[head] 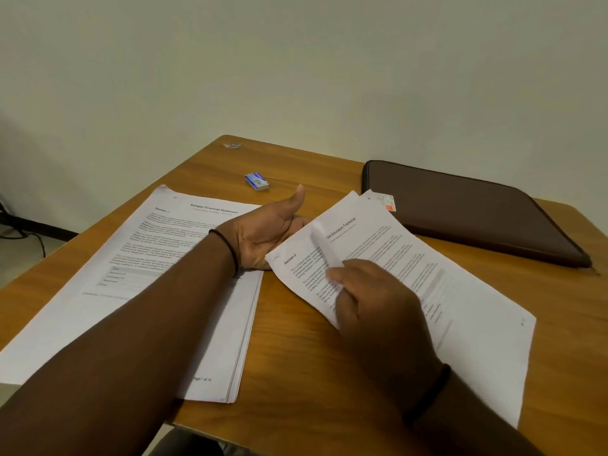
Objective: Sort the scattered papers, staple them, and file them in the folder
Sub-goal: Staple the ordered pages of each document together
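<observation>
A warm brown wooden counter (pixel 296 350) with a rounded far corner fills the lower half of the frame, pushed up against a plain pale greenish wall (pixel 296 60); at the far left edge a strip of light floor with a dark cable (pixel 33 236) shows beside it. On the left of the counter lies a thick squared stack of white printed papers (pixel 184 258) headed "Sample Financial Statement", the left forearm crossing over it. The left hand (pixel 263 235) sits at centre frame, palm up with thumb raised and fingers relaxed, reaching under the edge of a second loose sheaf of white printed sheets (pixel 427 274) that spreads toward the lower right. The right hand (pixel 371 297) pinches a lifted, blurred page of that sheaf between thumb and fingers. A dark brown zippered leather folder (pixel 467 212) lies closed at the right rear of the counter, touching the sheaf's far corner. A small blue and white staple box (pixel 257 182) rests behind the left hand, and a tiny shiny object (pixel 232 145), too small to identify, sits near the far corner.
</observation>
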`<state>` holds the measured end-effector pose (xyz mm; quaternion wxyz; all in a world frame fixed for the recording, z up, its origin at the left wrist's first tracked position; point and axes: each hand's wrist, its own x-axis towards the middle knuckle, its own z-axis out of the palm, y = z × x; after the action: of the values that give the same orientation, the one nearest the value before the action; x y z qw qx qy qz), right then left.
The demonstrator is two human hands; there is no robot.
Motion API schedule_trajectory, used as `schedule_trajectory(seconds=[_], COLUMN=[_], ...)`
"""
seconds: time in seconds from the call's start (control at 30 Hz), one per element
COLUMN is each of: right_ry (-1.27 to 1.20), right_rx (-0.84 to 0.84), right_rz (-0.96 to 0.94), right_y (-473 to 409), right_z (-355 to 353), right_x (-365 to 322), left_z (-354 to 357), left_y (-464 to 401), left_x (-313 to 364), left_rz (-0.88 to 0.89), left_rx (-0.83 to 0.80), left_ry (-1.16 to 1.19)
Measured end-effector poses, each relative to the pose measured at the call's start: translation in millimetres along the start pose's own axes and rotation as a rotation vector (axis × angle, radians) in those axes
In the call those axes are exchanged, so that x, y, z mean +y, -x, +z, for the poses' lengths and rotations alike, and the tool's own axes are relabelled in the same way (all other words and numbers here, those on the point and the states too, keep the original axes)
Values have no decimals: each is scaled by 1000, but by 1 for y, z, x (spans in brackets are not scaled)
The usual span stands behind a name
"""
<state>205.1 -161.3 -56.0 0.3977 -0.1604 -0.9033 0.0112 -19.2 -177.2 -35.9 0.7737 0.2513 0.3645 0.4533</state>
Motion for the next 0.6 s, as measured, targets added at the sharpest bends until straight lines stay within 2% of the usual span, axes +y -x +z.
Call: schedule_trajectory(seconds=[0.13,0.27,0.33,0.43,0.53,0.6], right_ry=[95,75,48,21,-105,-211], right_rx=[-170,-104,-72,-136,-227,-137], right_rz=[-7,-82,-62,64,304,392], right_y=[1,5,6,3,-4,-7], right_z=[5,13,12,5,-3,-8], right_x=[-10,-1,1,-2,-3,1], left_z=[2,-2,-4,-7,-6,-7], left_y=[0,0,0,-1,-2,-3], left_x=[0,0,0,1,1,1], left_rz=[11,18,26,23,18,12], left_rx=[24,15,15,-30,-50,-55], left_ry=[-24,-21,-32,-19,12,14])
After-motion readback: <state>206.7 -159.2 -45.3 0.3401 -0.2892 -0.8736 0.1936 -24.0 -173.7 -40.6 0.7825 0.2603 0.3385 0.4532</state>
